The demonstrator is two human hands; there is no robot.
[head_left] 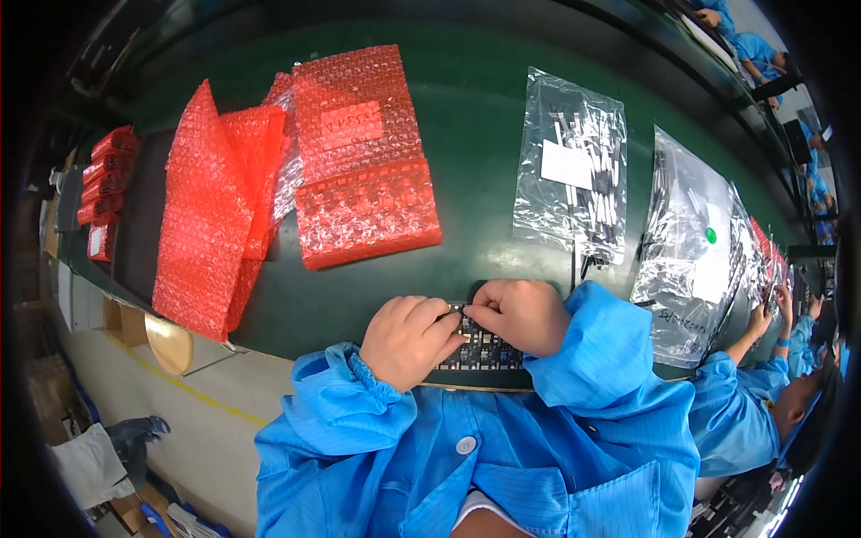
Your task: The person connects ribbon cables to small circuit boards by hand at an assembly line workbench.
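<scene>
Nearest the body, we noted both forearms in blue smock sleeves entering from 6 o'clock. The left hand [408, 339] lay curled, knuckles up, on the near edge of the green bench [484, 170]; its fingertips pressed down on the dark component strip [480, 348]. The right hand [522, 314] sat just at 2 o'clock from the left, also closed, thumb and forefinger pinched together at the strip's far edge. Whether a small part sat inside that pinch we could not tell.

The strip ran with its long axis from 9 to 3 o'clock, mostly hidden beneath both hands, at the bench's near rim. Both hands touched it; neither was clearly nearer.

Farther out, at 12 o'clock from the right hand, lay a clear bag of slim black and white parts [574, 170]. At 10 o'clock from the left hand sat a stack of red bubble-wrap pouches [363, 152], with looser red bubble-wrap sheets [211, 215] well apart toward 9 o'clock. At 3 o'clock more clear bags [695, 242] overlapped, and beyond them a co-worker's hand [762, 318] reached onto the bench.
</scene>
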